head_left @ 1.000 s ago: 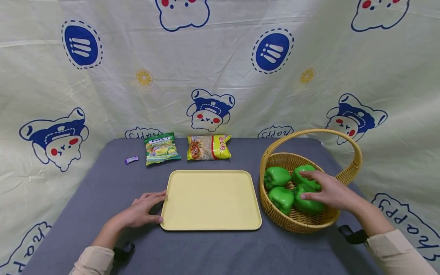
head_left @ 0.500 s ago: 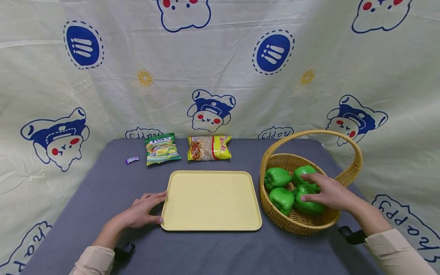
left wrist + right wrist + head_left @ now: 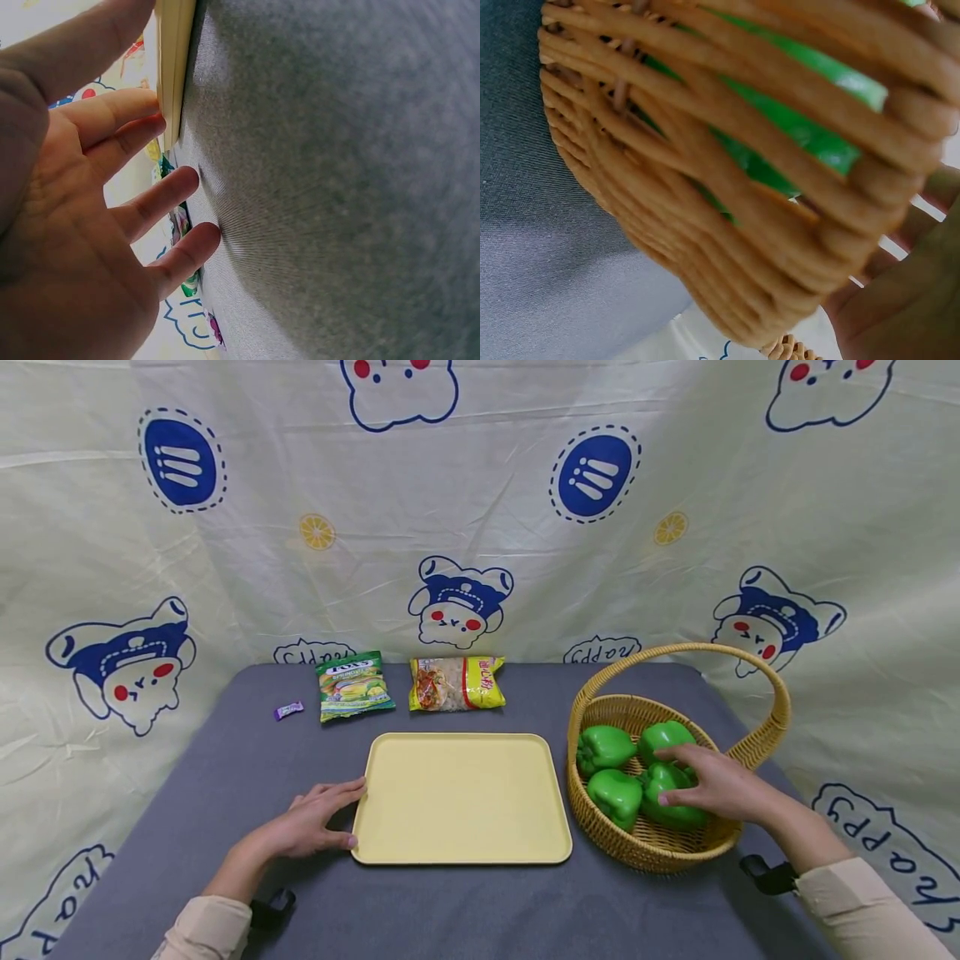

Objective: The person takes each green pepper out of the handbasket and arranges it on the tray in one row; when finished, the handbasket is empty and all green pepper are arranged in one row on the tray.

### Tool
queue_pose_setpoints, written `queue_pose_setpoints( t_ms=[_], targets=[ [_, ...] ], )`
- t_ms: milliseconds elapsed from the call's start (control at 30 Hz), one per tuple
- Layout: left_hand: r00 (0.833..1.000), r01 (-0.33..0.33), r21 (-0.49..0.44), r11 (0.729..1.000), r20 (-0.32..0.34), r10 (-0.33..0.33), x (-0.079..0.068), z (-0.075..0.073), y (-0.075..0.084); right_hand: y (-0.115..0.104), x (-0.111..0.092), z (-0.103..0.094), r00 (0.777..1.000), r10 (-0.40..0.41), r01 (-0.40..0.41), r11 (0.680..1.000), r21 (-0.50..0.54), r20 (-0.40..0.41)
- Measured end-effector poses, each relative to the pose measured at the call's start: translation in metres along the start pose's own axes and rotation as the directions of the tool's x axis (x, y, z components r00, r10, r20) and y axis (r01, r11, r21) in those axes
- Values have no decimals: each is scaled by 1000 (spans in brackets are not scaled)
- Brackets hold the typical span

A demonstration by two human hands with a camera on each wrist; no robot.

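Observation:
A cream rectangular tray [image 3: 462, 798] lies on the grey cloth. At its left edge rests my left hand [image 3: 315, 818], thumb and fingertips touching the rim; in the left wrist view its fingers are straight and spread beside the tray's side [image 3: 174, 67]. A wicker basket [image 3: 637, 853] with a tall handle stands right of the tray, holding several green bell peppers [image 3: 613, 795]. My right hand [image 3: 716, 783] reaches in over the basket's right side, thumb and fingers spread about the front right pepper [image 3: 675, 810]. In the right wrist view the basket wall [image 3: 705, 150] hides most of that hand.
Behind the tray lie a green snack bag [image 3: 352, 687], a yellow-ended packet [image 3: 456, 683] and a small purple-wrapped sweet [image 3: 288, 710]. The basket handle [image 3: 772, 727] arches up beside my right hand. A printed curtain [image 3: 480, 485] hangs behind the table.
My right hand has sunk slightly toward the front right pepper. The left hand, tray and basket have stayed in place.

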State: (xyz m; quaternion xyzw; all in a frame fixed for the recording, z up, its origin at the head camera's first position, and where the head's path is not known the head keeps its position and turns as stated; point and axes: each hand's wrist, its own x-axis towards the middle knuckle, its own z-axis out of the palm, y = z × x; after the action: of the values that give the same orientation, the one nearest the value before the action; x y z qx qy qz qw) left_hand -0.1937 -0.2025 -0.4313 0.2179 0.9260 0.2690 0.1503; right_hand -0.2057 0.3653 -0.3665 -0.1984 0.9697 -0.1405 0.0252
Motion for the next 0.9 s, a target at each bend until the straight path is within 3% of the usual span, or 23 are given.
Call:
queue_pose_setpoints(
  t_ms=[600, 900],
  targets=[
    [1000, 15, -12, 1000, 10, -15, 0, 0, 1, 1, 0, 6, 1000, 1, -1, 999, -45, 17],
    [1000, 7, -12, 1000, -1, -7, -1, 0, 0, 3, 1, 11, 996, 39, -39, 999, -5, 84]
  ],
)
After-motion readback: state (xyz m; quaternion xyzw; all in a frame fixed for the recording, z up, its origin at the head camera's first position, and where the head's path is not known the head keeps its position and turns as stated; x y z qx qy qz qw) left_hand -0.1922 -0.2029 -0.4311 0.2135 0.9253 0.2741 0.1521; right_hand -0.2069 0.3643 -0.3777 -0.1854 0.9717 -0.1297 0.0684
